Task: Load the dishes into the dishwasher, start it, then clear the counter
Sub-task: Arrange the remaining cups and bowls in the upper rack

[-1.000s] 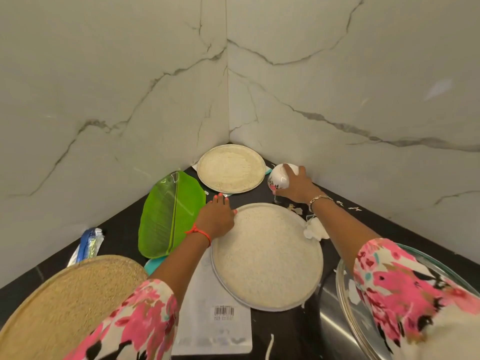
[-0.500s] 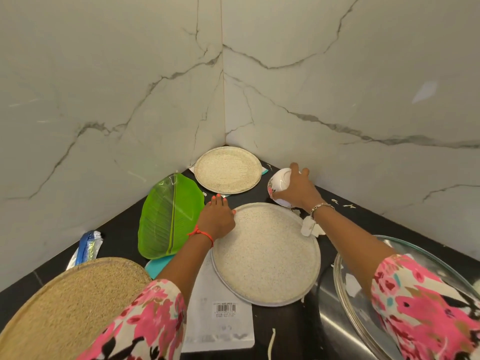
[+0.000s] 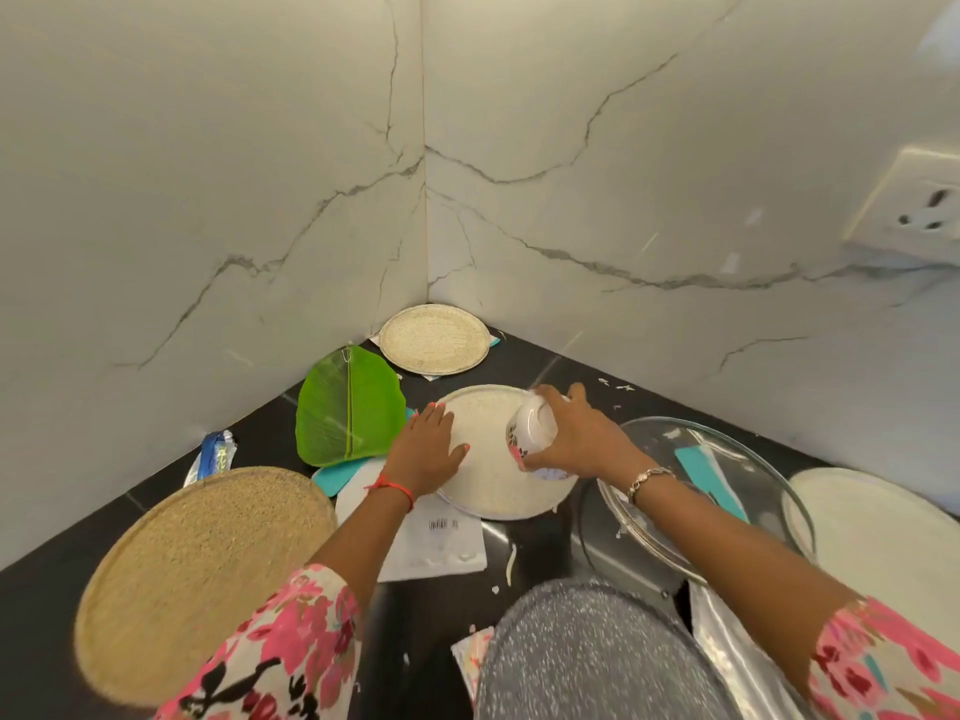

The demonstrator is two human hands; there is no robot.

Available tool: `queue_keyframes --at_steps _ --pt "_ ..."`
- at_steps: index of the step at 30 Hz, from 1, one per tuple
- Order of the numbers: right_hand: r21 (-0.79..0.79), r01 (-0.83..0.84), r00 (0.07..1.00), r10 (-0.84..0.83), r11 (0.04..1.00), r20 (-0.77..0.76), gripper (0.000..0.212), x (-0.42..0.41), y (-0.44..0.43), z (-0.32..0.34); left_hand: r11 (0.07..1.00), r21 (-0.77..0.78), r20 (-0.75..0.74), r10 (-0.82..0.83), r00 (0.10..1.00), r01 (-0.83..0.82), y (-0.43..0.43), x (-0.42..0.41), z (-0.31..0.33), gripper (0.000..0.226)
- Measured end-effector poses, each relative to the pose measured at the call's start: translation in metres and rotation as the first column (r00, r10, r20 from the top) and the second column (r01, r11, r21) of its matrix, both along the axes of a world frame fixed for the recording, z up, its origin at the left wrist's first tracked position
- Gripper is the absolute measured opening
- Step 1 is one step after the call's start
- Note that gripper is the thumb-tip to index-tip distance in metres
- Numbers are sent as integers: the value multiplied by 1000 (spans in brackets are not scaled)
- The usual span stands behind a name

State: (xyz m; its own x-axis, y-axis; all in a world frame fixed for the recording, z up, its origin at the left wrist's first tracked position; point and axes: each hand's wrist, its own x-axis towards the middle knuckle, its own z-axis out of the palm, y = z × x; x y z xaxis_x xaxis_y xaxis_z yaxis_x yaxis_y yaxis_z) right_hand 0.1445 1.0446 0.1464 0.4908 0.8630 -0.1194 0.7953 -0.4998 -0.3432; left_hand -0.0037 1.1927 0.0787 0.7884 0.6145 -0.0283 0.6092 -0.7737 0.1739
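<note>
1. Nearest, at the bottom edge, a grey speckled dish (image 3: 597,662) is cut off by the frame; its kind cannot be told.
2. To the left, a tan round plate (image 3: 202,579) is laid on the black counter (image 3: 519,366), its near rim crossed by a floral sleeve (image 3: 280,652).
3. To the right, a glass lid (image 3: 675,444) is partly covered by the right forearm. A white plate (image 3: 883,537) beside it is cut by the right edge.
4. A white packet (image 3: 436,543) is partly hidden under the pale plate (image 3: 493,491); its barcode is blurred.
5. The left hand (image 3: 426,454) is laid flat on the pale plate's left side, fingers straight, nothing held.
6. The white cup (image 3: 532,428) is gripped by the right hand (image 3: 576,439) and held tilted over the same plate. Whether cup and plate touch cannot be told.
7. A green leaf-shaped plate (image 3: 348,407) is set just left of the pale plate. A blue wrapper (image 3: 213,454) is seen by the left wall.
8. Farthest, a small plate (image 3: 434,337) is set in the corner on papers that are mostly concealed.
</note>
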Motion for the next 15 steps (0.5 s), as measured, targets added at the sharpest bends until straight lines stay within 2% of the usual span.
queue_keyframes --at_steps 7,15 --pt "40 -33 998 35 999 -47 101 -84 -123 19 999 -37 96 -9 995 12 -128 -92 7 59" --pt "18 -60 990 62 998 -123 99 -187 -305 -2 992 -47 225 123 967 -115 -330 -189 6 72"
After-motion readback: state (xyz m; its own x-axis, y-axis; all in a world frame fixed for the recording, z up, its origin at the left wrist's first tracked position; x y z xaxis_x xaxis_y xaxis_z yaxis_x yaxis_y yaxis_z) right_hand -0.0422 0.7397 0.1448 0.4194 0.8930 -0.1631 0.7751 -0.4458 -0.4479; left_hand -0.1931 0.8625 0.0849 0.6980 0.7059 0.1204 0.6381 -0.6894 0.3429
